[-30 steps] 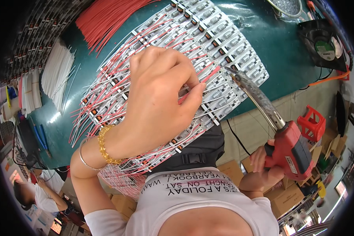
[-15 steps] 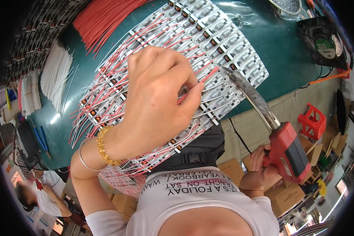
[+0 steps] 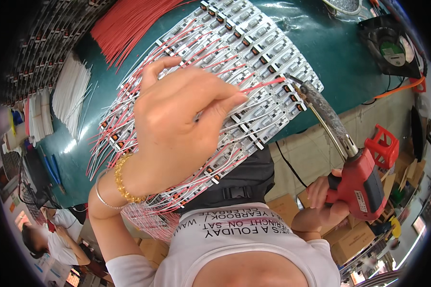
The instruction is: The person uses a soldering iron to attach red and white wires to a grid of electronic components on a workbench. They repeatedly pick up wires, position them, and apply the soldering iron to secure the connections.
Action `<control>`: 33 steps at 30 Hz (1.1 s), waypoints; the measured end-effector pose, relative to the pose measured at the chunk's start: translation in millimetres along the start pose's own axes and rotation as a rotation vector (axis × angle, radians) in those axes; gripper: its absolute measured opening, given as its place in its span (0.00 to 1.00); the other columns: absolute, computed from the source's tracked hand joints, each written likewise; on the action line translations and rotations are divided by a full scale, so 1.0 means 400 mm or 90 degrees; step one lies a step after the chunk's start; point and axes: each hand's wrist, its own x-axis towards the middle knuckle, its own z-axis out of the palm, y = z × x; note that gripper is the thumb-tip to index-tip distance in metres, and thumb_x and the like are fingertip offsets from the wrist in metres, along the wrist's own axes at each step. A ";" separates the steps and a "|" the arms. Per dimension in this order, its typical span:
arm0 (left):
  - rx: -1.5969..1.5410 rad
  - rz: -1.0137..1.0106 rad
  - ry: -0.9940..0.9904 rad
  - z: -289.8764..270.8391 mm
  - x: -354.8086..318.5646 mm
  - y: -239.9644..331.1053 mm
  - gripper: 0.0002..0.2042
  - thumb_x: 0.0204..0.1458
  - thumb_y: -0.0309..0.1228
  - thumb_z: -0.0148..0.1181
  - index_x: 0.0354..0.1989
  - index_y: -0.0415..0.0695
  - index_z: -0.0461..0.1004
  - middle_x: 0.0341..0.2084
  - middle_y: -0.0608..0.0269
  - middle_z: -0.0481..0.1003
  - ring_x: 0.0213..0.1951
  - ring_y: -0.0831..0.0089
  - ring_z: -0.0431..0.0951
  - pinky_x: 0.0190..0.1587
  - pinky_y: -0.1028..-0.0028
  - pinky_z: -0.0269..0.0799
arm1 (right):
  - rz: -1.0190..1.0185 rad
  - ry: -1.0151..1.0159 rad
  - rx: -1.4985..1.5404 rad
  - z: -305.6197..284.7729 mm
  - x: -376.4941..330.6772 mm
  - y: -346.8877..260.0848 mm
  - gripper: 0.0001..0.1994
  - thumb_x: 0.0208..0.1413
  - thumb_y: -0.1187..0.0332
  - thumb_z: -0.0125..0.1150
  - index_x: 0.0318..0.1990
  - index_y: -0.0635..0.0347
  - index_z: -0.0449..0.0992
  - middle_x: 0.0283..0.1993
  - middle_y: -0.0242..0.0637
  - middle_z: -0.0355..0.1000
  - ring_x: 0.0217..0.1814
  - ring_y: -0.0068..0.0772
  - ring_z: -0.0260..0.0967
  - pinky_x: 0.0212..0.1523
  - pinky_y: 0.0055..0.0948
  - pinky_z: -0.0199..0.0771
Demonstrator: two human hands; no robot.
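My left hand [image 3: 179,119] is closed, its thumb and forefinger pinching a red wire [image 3: 263,85] that sticks out to the right. The wire's far end lies over a sheet of small circuit boards [image 3: 258,62], close to the tip of a soldering gun. My right hand [image 3: 325,198] grips the red and black soldering gun [image 3: 361,184] by its handle. Its metal barrel points up and left to the boards. Many red and white wires [image 3: 129,103] stand out of the boards around and under my left hand, which hides part of the sheet.
On the green table [image 3: 349,79] lie bundles of red wires [image 3: 124,28] and white wires [image 3: 72,91]. Blue-handled pliers [image 3: 51,170] lie at the left edge. A black fan [image 3: 390,48] stands far right. A red stool [image 3: 383,146] and cardboard boxes [image 3: 352,241] are beyond the table. Another person [image 3: 60,234] sits lower left.
The red wire now reaches farther right from my left fingertips. The soldering gun has shifted right, its tip slightly up. My left hand has moved a little left, its upper fingers spreading outward.
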 end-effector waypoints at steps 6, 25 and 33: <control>0.003 -0.024 -0.076 0.040 -0.007 0.020 0.05 0.42 0.23 0.64 0.20 0.44 0.74 0.17 0.69 0.71 0.21 0.73 0.66 0.39 0.69 0.58 | 0.018 0.029 0.035 -0.010 -0.023 0.002 0.45 0.47 0.35 0.53 0.58 0.71 0.55 0.10 0.25 0.59 0.10 0.21 0.55 0.17 0.22 0.60; 0.048 0.031 -0.018 0.069 -0.020 0.013 0.07 0.43 0.22 0.64 0.20 0.45 0.70 0.16 0.70 0.67 0.21 0.72 0.64 0.38 0.69 0.56 | 0.005 -0.058 0.086 -0.023 -0.022 0.025 0.34 0.50 0.42 0.57 0.49 0.67 0.60 0.12 0.27 0.60 0.11 0.21 0.56 0.15 0.20 0.55; 0.052 0.041 -0.001 0.074 -0.022 0.011 0.08 0.42 0.22 0.64 0.20 0.45 0.70 0.16 0.70 0.67 0.21 0.71 0.64 0.38 0.69 0.57 | 0.016 0.003 0.094 -0.012 -0.029 0.011 0.38 0.49 0.38 0.55 0.53 0.68 0.59 0.11 0.26 0.59 0.11 0.20 0.55 0.15 0.20 0.55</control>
